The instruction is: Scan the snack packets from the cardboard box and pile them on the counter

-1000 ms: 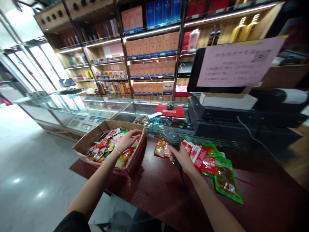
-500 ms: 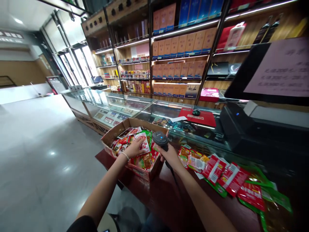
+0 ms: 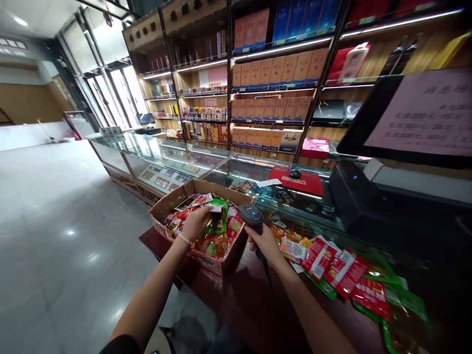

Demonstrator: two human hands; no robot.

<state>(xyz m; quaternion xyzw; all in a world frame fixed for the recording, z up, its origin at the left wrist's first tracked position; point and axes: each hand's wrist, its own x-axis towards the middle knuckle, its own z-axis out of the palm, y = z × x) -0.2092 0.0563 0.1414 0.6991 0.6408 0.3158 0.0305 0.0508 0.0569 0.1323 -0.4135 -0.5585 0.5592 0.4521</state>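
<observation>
My left hand (image 3: 194, 223) is inside an open cardboard box (image 3: 173, 199) full of several snack packets, with its fingers closed on a green packet (image 3: 217, 221). My right hand (image 3: 262, 241) grips a black handheld barcode scanner (image 3: 251, 216) just right of the box, its head tipped towards the packet. The scanner's cable runs down along my wrist. Both forearms reach forward over a dark red counter (image 3: 254, 300).
A row of red and green snack packets (image 3: 342, 270) lies on the counter to the right. A black till with a screen (image 3: 383, 147) stands behind them. Glass display cases (image 3: 158, 157) and stocked shelves (image 3: 273, 73) fill the back. A polished floor (image 3: 47, 236) lies left.
The camera has swung left. My left hand has gone from resting on the packets to gripping a green one, and my right hand has carried the scanner from the loose packets towards the box.
</observation>
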